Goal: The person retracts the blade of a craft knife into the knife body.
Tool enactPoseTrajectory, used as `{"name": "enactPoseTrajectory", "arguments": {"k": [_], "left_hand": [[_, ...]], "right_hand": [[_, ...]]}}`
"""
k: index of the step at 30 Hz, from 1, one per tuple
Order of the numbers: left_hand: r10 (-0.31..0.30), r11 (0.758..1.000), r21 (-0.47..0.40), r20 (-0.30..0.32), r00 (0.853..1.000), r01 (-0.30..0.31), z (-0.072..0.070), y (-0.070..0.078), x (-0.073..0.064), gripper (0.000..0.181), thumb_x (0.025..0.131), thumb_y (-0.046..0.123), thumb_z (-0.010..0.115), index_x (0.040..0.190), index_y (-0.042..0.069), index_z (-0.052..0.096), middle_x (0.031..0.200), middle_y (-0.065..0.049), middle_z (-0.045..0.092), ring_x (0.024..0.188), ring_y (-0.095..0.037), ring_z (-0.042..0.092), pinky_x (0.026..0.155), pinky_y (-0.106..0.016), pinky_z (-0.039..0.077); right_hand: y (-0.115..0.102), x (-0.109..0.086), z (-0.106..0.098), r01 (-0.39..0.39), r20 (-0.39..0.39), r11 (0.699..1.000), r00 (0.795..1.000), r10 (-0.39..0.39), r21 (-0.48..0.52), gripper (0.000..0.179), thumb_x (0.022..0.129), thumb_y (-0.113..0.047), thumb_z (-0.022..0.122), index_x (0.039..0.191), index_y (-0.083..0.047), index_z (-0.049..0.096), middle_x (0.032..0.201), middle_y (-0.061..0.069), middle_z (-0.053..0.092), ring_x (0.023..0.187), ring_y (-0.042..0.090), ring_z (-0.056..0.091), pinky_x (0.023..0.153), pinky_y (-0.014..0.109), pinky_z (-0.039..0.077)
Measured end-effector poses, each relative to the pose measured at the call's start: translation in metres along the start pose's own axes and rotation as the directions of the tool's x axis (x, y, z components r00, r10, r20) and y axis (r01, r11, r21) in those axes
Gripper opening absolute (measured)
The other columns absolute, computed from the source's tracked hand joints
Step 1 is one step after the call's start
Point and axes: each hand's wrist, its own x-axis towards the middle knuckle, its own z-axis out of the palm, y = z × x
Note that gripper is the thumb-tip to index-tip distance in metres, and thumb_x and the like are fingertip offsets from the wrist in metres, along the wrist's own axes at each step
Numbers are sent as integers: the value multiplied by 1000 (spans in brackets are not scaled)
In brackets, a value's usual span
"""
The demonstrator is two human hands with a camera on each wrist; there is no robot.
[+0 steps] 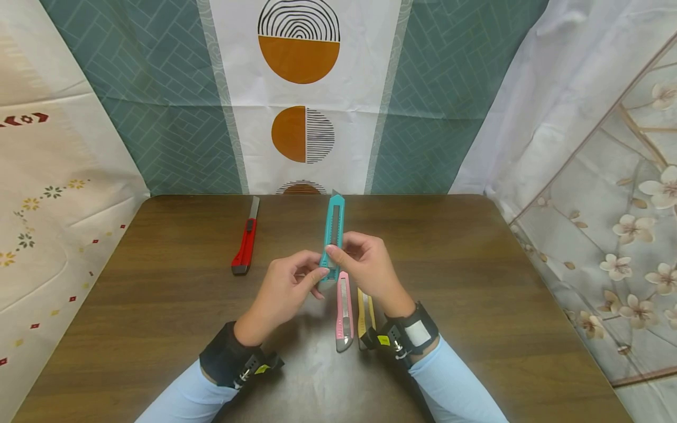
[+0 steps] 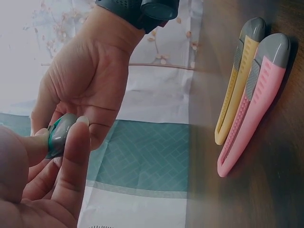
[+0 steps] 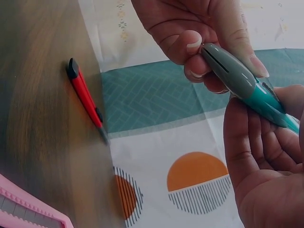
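Note:
Both hands hold a teal box cutter [image 1: 334, 226] with a grey end cap [image 3: 228, 71], raised over the table. A small tip of blade shows at its far end in the head view. My left hand [image 1: 288, 285] pinches the grey-capped end between thumb and fingers. Higher on the body, my right hand [image 1: 370, 267] grips it, thumb lying on the slider side. Below the hands lie a pink box cutter [image 1: 344, 317] and a yellow box cutter [image 1: 365, 314], side by side; the right wrist partly covers the yellow one.
A red box cutter [image 1: 246, 244] lies on the left of the brown wooden table [image 1: 174, 305], its blade extended toward the back edge. Patterned cloth [image 1: 169, 106] hangs behind the table, with floral cloth [image 1: 624, 264] along the right side.

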Motion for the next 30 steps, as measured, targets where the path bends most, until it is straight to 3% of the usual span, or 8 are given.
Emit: {"name": "enactPoseTrajectory", "arguments": {"k": [6,13,20,30], "left_hand": [[0,1000,2,1,1000,0,0,1,0,21,93,7,74,114,4,70,86,-10,73,56,-14,70,63,-29,64],[-7,1000,5,6,1000,7,1,0,0,20,93,7,74,113,4,70,85,-9,72,56,-15,70,64,-29,64],[-3,1000,16,-5,1000,3,0,-1,0,20,93,7,74,113,5,70,85,-9,72,56,-12,70,67,-27,64],[-6,1000,2,3,1000,6,-1,0,-1,22,97,8,70,118,3,69,93,-13,75,61,-10,72,68,-28,64]], "right_hand": [[-1,-1,-1,1,0,1000,1000,-1,8,9,95,-15,74,97,-7,76,83,10,73,70,16,65,67,29,60],[0,-1,-1,-2,4,1000,1000,2,11,14,96,-15,73,99,-1,75,83,11,73,70,16,66,68,29,60],[0,-1,0,-24,17,999,1000,23,43,11,94,-14,75,100,-5,75,87,10,72,75,17,70,77,33,64],[-1,-1,0,-26,14,999,1000,25,28,12,94,-16,75,101,-6,75,88,10,73,79,17,70,82,34,64]]}}
